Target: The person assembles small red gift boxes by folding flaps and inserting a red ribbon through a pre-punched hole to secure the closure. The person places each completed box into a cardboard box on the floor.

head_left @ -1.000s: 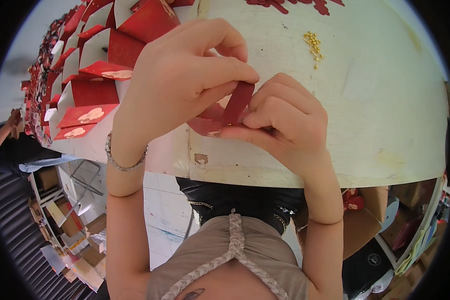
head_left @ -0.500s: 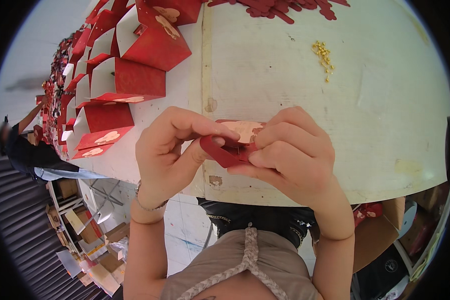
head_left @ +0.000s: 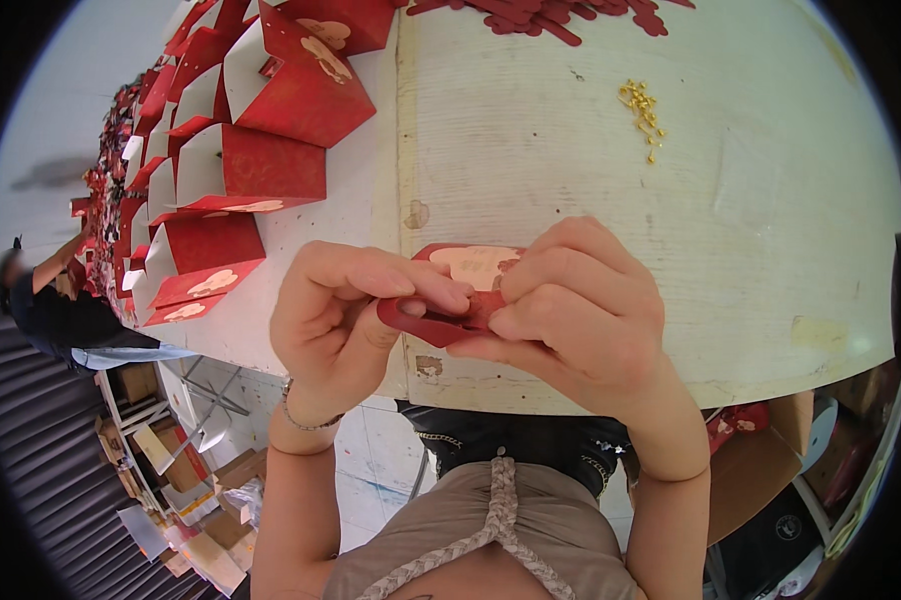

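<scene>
Between my two hands, just above the table near its front edge, is a small red paper box (head_left: 426, 325) with a pale cream patch. My left hand (head_left: 346, 310) pinches the box's left end, where a red flap curves round the thumb. My right hand (head_left: 586, 310) grips the opposite side with bent fingers, its fingertips at the box's opening. What those fingertips hold inside, if anything, is hidden. Several golden fasteners (head_left: 644, 115) lie loose on the table farther off. Flat dark red paper pieces (head_left: 541, 15) are heaped at the far edge of view.
Rows of open red boxes (head_left: 271, 165) with white insides stand along the left of the white table (head_left: 531, 180). A co-worker in dark clothes (head_left: 56, 310) is at the far left. Below the table on the right is an open cardboard carton (head_left: 761, 470).
My left hand has come down slightly, and its fingers now press farther over the box's opening. The red flap is squeezed flatter. My right hand keeps nearly the same place.
</scene>
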{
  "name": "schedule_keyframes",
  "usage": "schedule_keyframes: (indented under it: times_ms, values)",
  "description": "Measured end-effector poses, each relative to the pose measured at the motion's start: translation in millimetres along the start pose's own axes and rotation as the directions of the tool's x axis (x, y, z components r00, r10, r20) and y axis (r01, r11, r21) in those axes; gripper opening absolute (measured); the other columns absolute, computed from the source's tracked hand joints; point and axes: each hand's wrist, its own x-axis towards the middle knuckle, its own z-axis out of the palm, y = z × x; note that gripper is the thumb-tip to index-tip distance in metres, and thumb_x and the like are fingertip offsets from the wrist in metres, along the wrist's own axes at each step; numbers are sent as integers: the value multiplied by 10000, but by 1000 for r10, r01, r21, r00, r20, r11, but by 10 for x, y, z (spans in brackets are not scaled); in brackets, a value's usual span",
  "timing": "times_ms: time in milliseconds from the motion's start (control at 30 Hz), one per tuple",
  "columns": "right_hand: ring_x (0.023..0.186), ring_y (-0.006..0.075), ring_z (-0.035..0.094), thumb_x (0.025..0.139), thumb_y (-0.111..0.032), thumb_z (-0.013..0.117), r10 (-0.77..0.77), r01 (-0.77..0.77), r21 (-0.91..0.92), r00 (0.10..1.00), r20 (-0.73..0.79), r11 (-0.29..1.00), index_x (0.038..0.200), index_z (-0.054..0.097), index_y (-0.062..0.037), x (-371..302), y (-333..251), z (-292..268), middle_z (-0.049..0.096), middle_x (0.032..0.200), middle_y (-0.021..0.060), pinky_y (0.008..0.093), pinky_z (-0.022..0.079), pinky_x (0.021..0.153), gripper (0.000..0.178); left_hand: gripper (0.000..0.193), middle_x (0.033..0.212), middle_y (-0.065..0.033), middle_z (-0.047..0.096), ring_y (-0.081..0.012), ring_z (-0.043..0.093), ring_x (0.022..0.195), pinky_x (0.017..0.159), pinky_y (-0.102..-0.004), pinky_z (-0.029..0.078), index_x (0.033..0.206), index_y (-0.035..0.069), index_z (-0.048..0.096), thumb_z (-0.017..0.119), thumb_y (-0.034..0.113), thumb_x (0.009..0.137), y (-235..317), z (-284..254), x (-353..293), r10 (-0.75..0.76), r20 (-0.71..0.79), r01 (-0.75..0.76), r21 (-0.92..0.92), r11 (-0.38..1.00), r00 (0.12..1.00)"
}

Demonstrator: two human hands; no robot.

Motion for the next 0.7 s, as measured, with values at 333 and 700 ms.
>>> schedule_keyframes:
  times_ms: [333,700]
  values:
    - [637,186,488,534,-151,756,1,-1,3,999,34,1000,725,566,-61,-74,15,16,556,785,20,301,398,559,283,280,915,-121,648,-214,630,859,834,-352,516,916,11,588,630,-114,668,37,-47,-85,52,101,-76,252,965,994]
    - [682,181,524,560,-134,751,-90,90,36,996,11,995,714,580,-52,-39,32,67,551,804,17,291,438,614,244,324,934,-136,611,-235,610,866,759,-311,495,817,-1,654,629,-35,497,20,-21,42,-45,113,-1,381,925,993]
